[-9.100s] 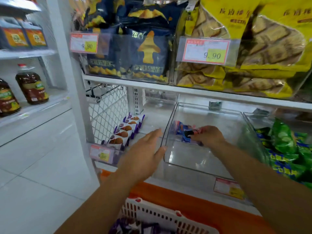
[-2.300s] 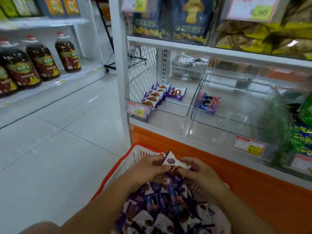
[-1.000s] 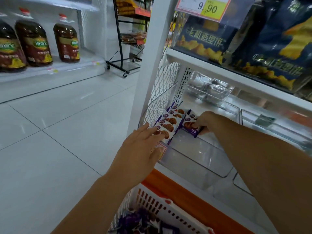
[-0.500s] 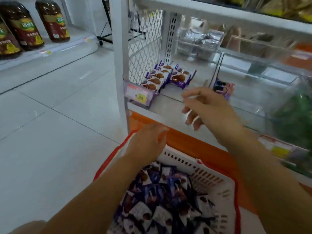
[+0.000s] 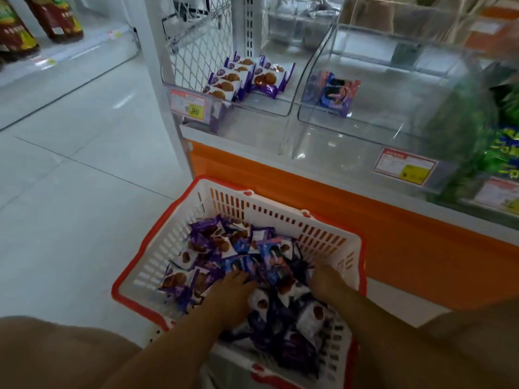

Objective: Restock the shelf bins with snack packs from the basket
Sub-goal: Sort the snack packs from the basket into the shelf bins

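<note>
Your left hand point(image 5: 233, 293), right hand point(image 5: 325, 282) buried among packs point(image 5: 213, 248) in basket point(image 5: 280, 214); grip unclear. Bin point(image 5: 261, 108) upper centre, nearer left hand.

Fingers of the left hand point(image 5: 230, 296) and right hand point(image 5: 325, 282) lie hidden among the snack packs point(image 5: 224, 245); the green packs point(image 5: 505, 153) at the right edge are blurred and cropped.

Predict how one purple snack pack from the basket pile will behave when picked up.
Probably light: each snack pack is small, and many lie heaped in the slotted plastic basket. Its glossy wrapper looks slippery and crinkly, so it may slide off its neighbours. The round biscuit pictured suggests a stiffish, breakable middle.
</note>
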{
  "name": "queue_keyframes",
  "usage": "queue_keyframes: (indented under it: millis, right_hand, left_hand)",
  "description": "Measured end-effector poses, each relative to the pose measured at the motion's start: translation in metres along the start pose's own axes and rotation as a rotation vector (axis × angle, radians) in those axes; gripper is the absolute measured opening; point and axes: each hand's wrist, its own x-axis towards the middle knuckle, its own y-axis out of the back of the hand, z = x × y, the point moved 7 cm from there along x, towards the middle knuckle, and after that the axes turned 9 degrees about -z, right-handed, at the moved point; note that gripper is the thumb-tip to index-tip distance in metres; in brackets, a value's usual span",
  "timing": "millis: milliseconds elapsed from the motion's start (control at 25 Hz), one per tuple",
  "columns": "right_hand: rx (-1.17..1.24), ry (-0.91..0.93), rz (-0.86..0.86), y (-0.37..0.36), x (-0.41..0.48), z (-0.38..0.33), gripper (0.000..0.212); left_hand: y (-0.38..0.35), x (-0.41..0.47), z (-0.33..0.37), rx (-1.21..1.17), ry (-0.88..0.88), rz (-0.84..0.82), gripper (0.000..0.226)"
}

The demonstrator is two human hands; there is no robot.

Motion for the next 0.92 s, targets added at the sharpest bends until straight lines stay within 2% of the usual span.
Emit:
queue_keyframes:
  millis: [120,240,320,360,440,520,640,720,760,840,920]
  right_hand:
    - [0.152,0.03,0.132,-0.006,-0.012,-0.007,0.038]
    - [0.402,0.154,0.203,0.013,-0.026,-0.027,0.04]
    - [0.588,0.172,0.195,0.039,-0.038,-0.039,0.042]
    - [0.69,0.17,0.142,0.049,-0.045,-0.046,0.045]
    - [0.788,0.213,0.006,0.061,-0.058,-0.061,0.051]
    - [0.799,0.256,-0.031,0.065,-0.069,-0.075,0.052]
    - [0.919,0.296,-0.003,0.066,-0.08,-0.083,0.042]
    - [0.958,0.378,-0.036,0.068,-0.091,-0.093,0.027]
    - [0.943,0.405,-0.056,0.068,-0.095,-0.095,0.024]
    - [0.915,0.408,-0.112,0.065,-0.097,-0.097,0.033]
    - [1.04,0.389,-0.163,0.063,-0.095,-0.097,0.044]
  left_hand:
    - [0.002,0.001,0.0,-0.01,0.011,0.033,0.058]
    - [0.019,0.0,0.009,-0.146,-0.004,0.169,0.052]
    - [0.035,-0.003,0.015,-0.439,-0.008,0.272,0.04]
    - [0.042,-0.006,0.018,-0.673,-0.014,0.272,0.037]
    - [0.046,-0.011,0.029,-1.219,-0.013,0.14,0.041]
    - [0.049,-0.021,0.036,-1.54,0.006,0.007,0.047]
    - [0.048,-0.023,0.032,-1.8,-0.043,-0.1,0.062]
    - [0.05,-0.026,0.029,-1.983,-0.071,-0.103,0.057]
    - [0.052,-0.026,0.027,-2.061,-0.098,-0.079,0.047]
    - [0.059,-0.026,0.021,-2.145,-0.153,0.032,0.034]
    - [0.068,-0.026,0.012,-2.175,-0.226,0.177,0.044]
